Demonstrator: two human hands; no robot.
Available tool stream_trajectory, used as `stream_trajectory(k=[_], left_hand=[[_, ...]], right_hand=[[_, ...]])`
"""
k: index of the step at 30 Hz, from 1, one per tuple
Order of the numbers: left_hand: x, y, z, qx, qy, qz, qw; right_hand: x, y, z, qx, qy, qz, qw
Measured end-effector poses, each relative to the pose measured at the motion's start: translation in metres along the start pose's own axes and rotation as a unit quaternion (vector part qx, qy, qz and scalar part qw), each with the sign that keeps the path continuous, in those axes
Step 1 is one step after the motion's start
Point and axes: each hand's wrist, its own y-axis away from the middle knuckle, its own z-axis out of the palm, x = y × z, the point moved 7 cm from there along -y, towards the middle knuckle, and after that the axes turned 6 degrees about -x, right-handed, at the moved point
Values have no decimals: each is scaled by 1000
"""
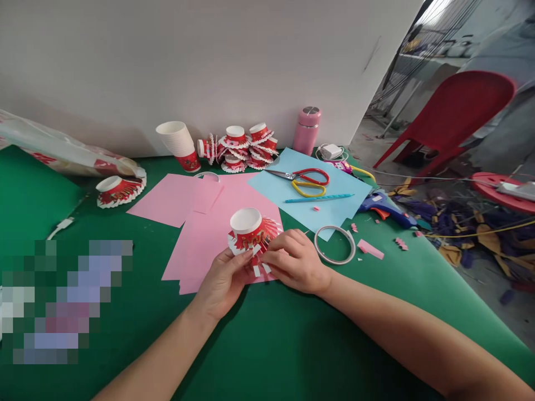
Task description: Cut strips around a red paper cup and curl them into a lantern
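A red and white paper cup with its side cut into strips sits between my hands, its round white base facing up. My left hand grips it from the lower left, thumb across the strips. At the cup's right, my right hand has its fingertips pinched on the strips near the front. Some strips on the right fan outward, and a few at the front hang down. Under the cup lie pink paper sheets. Just right of my right hand is a roll of tape.
Scissors and a blue pencil rest on blue paper. Behind stand stacked cups, several cut cups and a pink bottle. A glue gun lies at right; another cut cup sits left.
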Motion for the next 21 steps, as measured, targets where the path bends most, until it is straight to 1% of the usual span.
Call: stream_trajectory(k=[4,10,15,19,21], left_hand=[[-2,-1,3,-11,1,2,1000],[-1,-1,4,-28,-11,13,999],[-1,-1,2,-24,-16,19,999],[-1,-1,1,-19,-17,21,999],[-2,-2,1,-15,-16,24,999]], right_hand=[[2,1,-1,20,-42,12,999],[15,2,0,67,-139,100,983],[18,3,-2,88,-150,142,975],[19,4,-2,92,-153,155,972],[18,4,-2,95,-153,149,972]])
